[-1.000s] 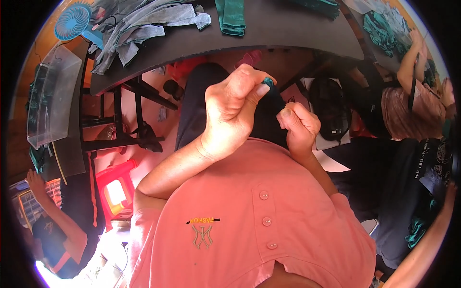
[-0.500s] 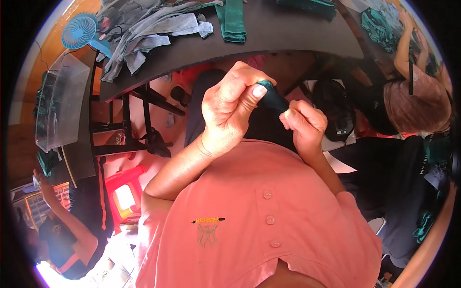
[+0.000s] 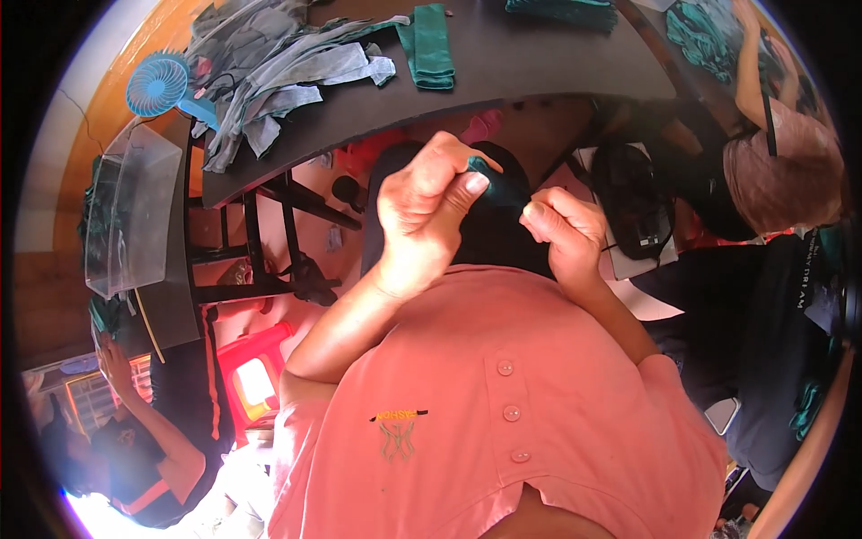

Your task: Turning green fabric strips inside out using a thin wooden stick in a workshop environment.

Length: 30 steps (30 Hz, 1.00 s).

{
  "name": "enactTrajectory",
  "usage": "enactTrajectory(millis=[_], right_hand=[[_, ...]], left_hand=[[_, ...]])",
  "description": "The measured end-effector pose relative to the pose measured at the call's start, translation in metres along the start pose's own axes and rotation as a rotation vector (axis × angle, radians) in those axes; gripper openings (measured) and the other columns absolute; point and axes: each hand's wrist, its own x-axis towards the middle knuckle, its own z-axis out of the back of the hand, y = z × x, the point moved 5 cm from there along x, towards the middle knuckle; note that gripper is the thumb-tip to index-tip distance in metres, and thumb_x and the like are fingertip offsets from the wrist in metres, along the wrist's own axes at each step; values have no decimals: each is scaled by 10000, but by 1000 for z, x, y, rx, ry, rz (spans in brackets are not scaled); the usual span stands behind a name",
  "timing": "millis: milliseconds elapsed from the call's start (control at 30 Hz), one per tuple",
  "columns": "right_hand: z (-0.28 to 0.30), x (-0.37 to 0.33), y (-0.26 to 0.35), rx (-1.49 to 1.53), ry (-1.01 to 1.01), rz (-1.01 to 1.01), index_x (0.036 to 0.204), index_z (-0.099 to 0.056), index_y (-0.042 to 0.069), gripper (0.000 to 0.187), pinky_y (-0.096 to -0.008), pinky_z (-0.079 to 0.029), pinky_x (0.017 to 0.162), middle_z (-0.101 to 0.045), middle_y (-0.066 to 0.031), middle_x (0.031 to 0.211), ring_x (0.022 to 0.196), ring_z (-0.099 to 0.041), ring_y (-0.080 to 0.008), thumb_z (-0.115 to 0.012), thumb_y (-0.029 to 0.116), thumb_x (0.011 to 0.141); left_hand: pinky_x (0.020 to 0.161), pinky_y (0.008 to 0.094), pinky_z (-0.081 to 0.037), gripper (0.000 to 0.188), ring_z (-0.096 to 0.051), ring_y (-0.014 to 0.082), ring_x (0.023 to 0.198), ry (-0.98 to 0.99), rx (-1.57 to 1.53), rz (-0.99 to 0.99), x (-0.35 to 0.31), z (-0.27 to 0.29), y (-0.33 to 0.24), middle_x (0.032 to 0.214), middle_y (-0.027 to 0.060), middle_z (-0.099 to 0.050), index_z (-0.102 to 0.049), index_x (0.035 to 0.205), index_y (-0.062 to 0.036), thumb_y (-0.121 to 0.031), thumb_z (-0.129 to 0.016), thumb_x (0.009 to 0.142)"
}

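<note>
A small piece of dark green, shiny cloth (image 3: 500, 186) is held up in front of my chest. My left hand (image 3: 424, 214) is closed on it, with the thumb pressing against the bent index finger at the cloth's left end. Close to the cloth's right end is my right hand (image 3: 569, 235), closed with thumb and fingertips together. Whether those fingertips grip the cloth's edge, a thread or nothing is too small to make out. Behind the cloth the dark background hides its lower outline.
Beyond my hands stands a dark table (image 3: 503, 67) with grey cloth strips (image 3: 287, 76) and a folded green strip (image 3: 432, 49). A blue fan (image 3: 157, 83), a clear plastic box (image 3: 135, 216) and a red stool (image 3: 251, 377) are at left. Other people work on both sides.
The cloth and my left hand have shifted slightly left and down. The cloth's right end now sits a little farther from my right fingertips. The whole view has swung slightly.
</note>
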Motion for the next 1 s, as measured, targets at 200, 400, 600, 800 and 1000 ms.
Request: enactTrajectory(millis=[200, 400, 600, 800, 1000], right_hand=[[5, 7, 22, -182, 93, 11, 750, -630, -28, 224, -219, -321, 523, -504, 18, 611, 581, -420, -35, -667, 148, 883], [18, 12, 12, -273, 13, -192, 747, -624, -21, 264, -234, -327, 515, -478, 17, 585, 570, -394, -41, -654, 197, 893], [13, 24, 21, -266, -198, 33, 756, -604, -11, 236, -246, -331, 497, -476, -13, 574, 561, -397, -61, -644, 167, 906], [3, 14, 57, -456, -250, 481, 767, -583, -20, 178, -265, -375, 492, -508, -71, 615, 526, -458, -112, -667, 78, 889], [-6, 9, 65, -612, -174, 614, 836, -596, -14, 78, -337, -395, 505, -540, -100, 678, 556, -520, -238, -623, 38, 888]], left_hand=[[583, 202, -411, 83, -489, 66, 642, -182, -22, 73, -1, 13, -6, 859, 37, -611, -659, 912, 7, 46, -598, 872], [706, 319, -447, 240, -523, 230, 786, -18, 487, -421, -2, 0, -46, 867, 64, -586, -675, 912, -57, 42, -693, 694], [682, 328, -443, 363, -490, 247, 786, 153, 461, -457, -29, -25, -12, 861, 42, -574, -642, 881, -66, 92, -695, 559], [902, 349, -424, 482, -534, 215, 1031, -43, 36, -69, -13, 3, 1, 1065, 52, -577, -613, 1072, -45, -124, -844, 656], [849, 285, -509, 561, -620, 143, 924, -55, -607, 162, 28, -4, -9, 1089, 62, -630, -543, 1252, -3, -38, -798, 754]])
